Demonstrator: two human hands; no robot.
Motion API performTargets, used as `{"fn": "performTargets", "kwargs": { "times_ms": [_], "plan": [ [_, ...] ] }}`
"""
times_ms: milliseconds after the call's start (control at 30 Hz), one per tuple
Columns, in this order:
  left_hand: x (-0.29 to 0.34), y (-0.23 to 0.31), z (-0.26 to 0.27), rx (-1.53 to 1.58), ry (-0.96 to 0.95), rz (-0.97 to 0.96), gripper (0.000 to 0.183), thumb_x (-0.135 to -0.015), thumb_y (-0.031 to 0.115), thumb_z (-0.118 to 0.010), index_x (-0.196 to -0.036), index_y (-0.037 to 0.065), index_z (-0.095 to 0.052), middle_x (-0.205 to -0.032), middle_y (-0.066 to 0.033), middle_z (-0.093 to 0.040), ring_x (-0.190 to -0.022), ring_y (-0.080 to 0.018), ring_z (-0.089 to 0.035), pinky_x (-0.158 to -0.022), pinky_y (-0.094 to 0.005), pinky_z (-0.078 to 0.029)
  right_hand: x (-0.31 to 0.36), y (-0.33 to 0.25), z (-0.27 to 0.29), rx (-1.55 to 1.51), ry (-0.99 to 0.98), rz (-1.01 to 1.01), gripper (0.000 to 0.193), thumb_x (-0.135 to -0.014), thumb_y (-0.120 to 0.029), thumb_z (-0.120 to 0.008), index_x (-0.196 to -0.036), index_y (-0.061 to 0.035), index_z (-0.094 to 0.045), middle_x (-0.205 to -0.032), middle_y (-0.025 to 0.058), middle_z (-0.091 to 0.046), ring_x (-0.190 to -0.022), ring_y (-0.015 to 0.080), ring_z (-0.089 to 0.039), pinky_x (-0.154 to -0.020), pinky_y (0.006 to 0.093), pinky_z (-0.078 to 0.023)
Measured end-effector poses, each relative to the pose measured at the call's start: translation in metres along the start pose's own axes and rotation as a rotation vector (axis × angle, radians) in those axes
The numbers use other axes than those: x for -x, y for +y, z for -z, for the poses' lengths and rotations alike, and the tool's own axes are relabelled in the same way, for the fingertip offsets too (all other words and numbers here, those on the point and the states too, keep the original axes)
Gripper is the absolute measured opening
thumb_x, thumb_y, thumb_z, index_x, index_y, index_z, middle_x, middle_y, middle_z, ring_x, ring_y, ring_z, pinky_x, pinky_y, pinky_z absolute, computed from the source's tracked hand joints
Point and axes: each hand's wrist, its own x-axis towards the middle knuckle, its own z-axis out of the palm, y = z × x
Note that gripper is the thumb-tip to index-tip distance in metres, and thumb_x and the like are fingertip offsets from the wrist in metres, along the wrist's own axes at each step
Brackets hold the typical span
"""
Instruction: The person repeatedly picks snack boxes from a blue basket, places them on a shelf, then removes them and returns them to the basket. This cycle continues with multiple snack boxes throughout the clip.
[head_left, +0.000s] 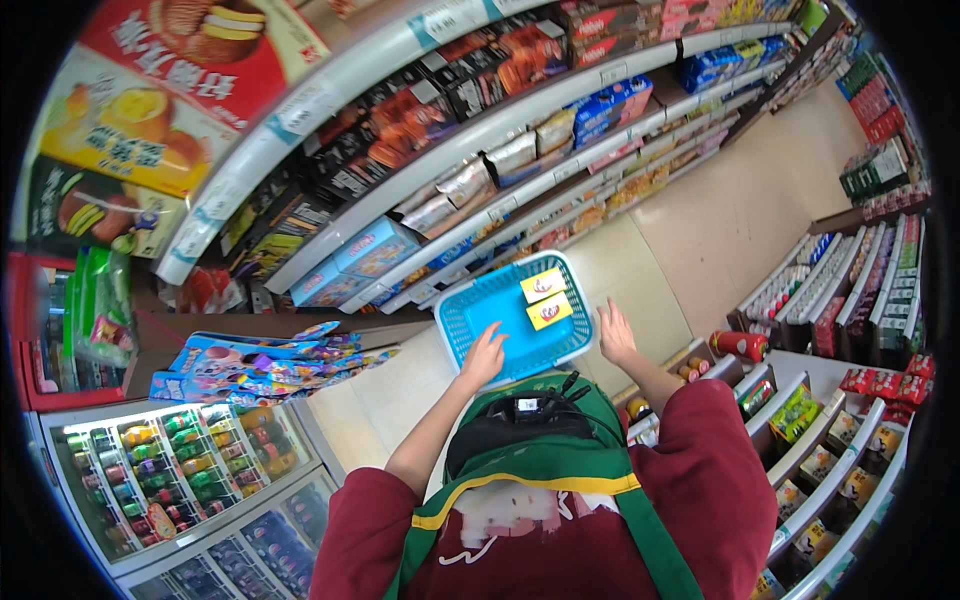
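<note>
Blue plastic shopping basket (pixel 482 312) sits directly ahead of the person, over the pale tiled floor (pixel 625 265) of a shop aisle and close to the low shelves; what bears its weight underneath cannot be made out. Two small yellow boxes lie inside it toward the right, one nearer the person (pixel 549 312) and one just beyond it (pixel 543 286), side by side with little or no gap. The left hand (pixel 487 352) reaches over the near left part of the basket, fingers loosely spread and slightly bent, pinching nothing; whether it touches the rim cannot be told. The right hand (pixel 617 333) is just outside the right rim, fingers apart and pointing away from the body, also without any item, and contact with the basket is unclear there too. As far as progress can be judged, both boxes are already in the basket and let go, and neither hand has a further item in its grasp; whether anything remains to be done cannot be read from this view. Goods line the surroundings: light blue cartons (pixel 378 247) on the shelving (pixel 615 73), hanging blue snack bags (pixel 260 363) and a lit drinks cooler (pixel 218 520) on the left.
</note>
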Motion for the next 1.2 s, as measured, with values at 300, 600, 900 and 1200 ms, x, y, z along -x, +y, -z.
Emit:
{"fn": "performTargets", "kwargs": {
  "times_ms": [300, 600, 900, 1200],
  "plan": [
    [-0.11, 0.096, 0.207, -0.152, 0.636, -0.564, 0.029, -0.076, -0.006, -0.062, -0.104, 0.0, -0.068, -0.129, -0.0202, -0.061, -0.116, -0.0378, -0.063, -0.097, -0.0442, -0.053, -0.136, -0.164, 0.192, -0.471, 0.663, 0.585, 0.053, -0.08, 0.009, -0.053, -0.131, -0.0029, -0.048, -0.149, 0.0242, -0.04, -0.133, 0.0459, -0.046, -0.108, 0.0455, -0.045],
    [-0.228, 0.245, 0.414, -0.305, 1.099, -0.744, 0.064, -0.085, 0.002, -0.058, -0.145, -0.004, -0.038, -0.157, -0.0312, -0.027, -0.143, -0.0488, -0.035, -0.117, -0.0521, -0.033, -0.248, -0.347, 0.511, -0.758, 1.428, 0.925, 0.058, -0.089, -0.012, -0.066, -0.139, 0.0041, -0.042, -0.141, 0.0281, -0.046, -0.134, 0.0424, -0.045, -0.111, 0.0461, -0.038],
    [-0.301, 0.238, 0.434, -0.334, 1.243, -0.114, 0.092, -0.084, 0.018, -0.057, -0.15, -0.02, -0.003, -0.152, -0.0495, -0.009, -0.147, -0.0562, -0.016, -0.124, -0.0515, -0.017, -0.315, -0.354, 0.531, -0.72, 0.873, 0.403, 0.086, -0.088, -0.06, -0.061, -0.143, 0.0028, -0.042, -0.131, 0.0298, -0.061, -0.122, 0.0428, -0.06, -0.103, 0.0482, -0.047],
    [-0.295, 0.262, 0.433, -0.19, 1.107, 0.141, 0.106, -0.079, 0.029, -0.067, -0.149, -0.021, -0.005, -0.143, -0.0383, -0.04, -0.133, -0.0442, -0.047, -0.105, -0.0492, -0.046, -0.331, -0.34, 0.526, -0.622, 1.01, 0.365, 0.067, -0.087, -0.056, -0.067, -0.118, 0.0031, -0.06, -0.119, 0.0245, -0.064, -0.109, 0.0412, -0.064, -0.093, 0.0486, -0.052]
  ]
}}
